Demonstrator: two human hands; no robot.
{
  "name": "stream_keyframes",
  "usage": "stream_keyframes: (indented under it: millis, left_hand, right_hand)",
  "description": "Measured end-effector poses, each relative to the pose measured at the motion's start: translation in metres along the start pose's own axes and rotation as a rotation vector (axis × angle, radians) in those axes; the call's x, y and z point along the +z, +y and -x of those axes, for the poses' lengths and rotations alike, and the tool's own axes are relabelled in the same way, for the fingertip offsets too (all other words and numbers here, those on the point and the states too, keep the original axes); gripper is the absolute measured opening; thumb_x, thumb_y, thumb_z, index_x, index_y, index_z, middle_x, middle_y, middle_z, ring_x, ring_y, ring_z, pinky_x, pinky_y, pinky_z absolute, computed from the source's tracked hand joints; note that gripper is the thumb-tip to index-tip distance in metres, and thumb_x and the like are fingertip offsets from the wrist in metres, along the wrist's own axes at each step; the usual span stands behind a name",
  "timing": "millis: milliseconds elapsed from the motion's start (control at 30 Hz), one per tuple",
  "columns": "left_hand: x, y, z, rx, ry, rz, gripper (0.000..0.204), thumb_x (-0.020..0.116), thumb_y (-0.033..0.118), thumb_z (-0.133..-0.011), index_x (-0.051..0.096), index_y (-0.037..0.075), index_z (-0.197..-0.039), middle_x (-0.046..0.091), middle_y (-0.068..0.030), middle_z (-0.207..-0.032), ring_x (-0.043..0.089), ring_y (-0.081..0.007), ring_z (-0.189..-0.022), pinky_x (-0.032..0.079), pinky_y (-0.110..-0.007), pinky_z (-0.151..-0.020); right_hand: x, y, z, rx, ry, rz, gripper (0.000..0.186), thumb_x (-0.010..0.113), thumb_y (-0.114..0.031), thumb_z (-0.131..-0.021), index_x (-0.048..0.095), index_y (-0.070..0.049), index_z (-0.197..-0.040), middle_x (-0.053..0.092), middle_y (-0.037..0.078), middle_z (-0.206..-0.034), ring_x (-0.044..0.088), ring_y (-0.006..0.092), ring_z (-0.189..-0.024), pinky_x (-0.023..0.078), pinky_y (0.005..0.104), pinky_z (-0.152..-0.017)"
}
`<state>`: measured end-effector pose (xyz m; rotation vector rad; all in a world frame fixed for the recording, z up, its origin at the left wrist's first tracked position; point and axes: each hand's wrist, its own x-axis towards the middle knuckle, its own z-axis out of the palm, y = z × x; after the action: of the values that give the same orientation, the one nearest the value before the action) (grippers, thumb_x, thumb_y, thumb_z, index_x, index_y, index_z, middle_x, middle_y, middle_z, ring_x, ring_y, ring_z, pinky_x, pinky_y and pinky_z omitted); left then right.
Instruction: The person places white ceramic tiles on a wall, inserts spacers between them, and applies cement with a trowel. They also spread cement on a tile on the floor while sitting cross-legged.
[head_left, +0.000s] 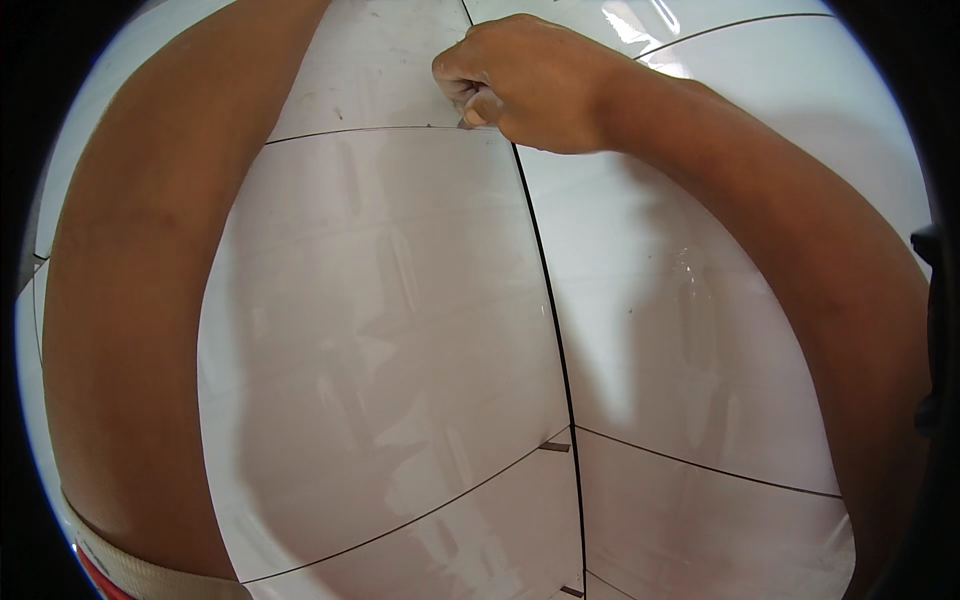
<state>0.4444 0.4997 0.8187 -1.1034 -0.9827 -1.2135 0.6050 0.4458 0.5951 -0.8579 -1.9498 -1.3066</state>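
Note:
My right hand (530,85) is at the upper middle, closed, with its fingertips and thumb pressed together against white glossy tiles (390,300). It is where a thin cross joint meets a thick dark joint (545,270). Just under the fingertips a small brownish tip (464,124) shows at the thin joint. Whether the fingers grip it is hidden. My left arm (150,250) rises along the left side and leaves through the top edge, so the left hand is out of view.
Lower down, a flat brown spacer-like piece (555,447) sticks out beside the dark joint, and a similar piece (571,591) is near the bottom edge. Tile lines change direction at that joint. A cream cuff with red cloth (150,565) shows at lower left.

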Motion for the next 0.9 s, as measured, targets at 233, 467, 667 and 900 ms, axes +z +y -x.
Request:
stream_keyframes:
  millis: [233, 467, 667, 900]
  left_hand:
    - [-0.018, -0.001, -0.006, 0.025, -0.104, 0.008, 0.083, 0.062, 0.072, -0.088, 0.069, 0.001, -0.130, 0.064, -0.0223, -0.139, 0.055, -0.0374, -0.136, 0.034, -0.054, -0.118]
    - [-0.010, -0.004, -0.014, 0.042, -0.032, 0.020, 0.078, 0.065, 0.069, -0.089, 0.069, 0.001, -0.128, 0.067, -0.0218, -0.135, 0.060, -0.0371, -0.131, 0.040, -0.053, -0.114]
    - [-0.013, -0.004, -0.019, 0.064, -0.083, -0.032, 0.076, 0.067, 0.064, -0.090, 0.067, 0.000, -0.130, 0.066, -0.0225, -0.135, 0.061, -0.0383, -0.128, 0.046, -0.052, -0.109]
    - [-0.017, -0.004, -0.013, 0.053, -0.087, -0.021, 0.078, 0.065, 0.066, -0.090, 0.065, -0.001, -0.131, 0.066, -0.0225, -0.135, 0.062, -0.0377, -0.128, 0.047, -0.051, -0.108]
  right_hand:
    - [-0.008, 0.006, -0.004, -0.149, -0.034, 0.100, 0.018, 0.059, 0.001, -0.085, 0.067, 0.004, -0.100, 0.069, 0.022, -0.095, 0.065, 0.0412, -0.102, 0.053, 0.0455, -0.091]
    - [-0.006, 0.001, 0.009, -0.180, 0.017, 0.069, 0.019, 0.056, 0.001, -0.086, 0.068, 0.003, -0.101, 0.068, 0.026, -0.109, 0.063, 0.0414, -0.112, 0.050, 0.0466, -0.100]
    - [-0.003, -0.002, 0.004, -0.135, -0.026, 0.108, 0.021, 0.053, -0.001, -0.089, 0.068, 0.004, -0.102, 0.067, 0.027, -0.110, 0.063, 0.0418, -0.113, 0.050, 0.0463, -0.101]
    - [0.003, -0.006, -0.002, -0.071, -0.062, 0.205, 0.012, 0.054, -0.003, -0.092, 0.064, 0.004, -0.095, 0.066, 0.024, -0.103, 0.065, 0.0396, -0.100, 0.052, 0.0462, -0.091]
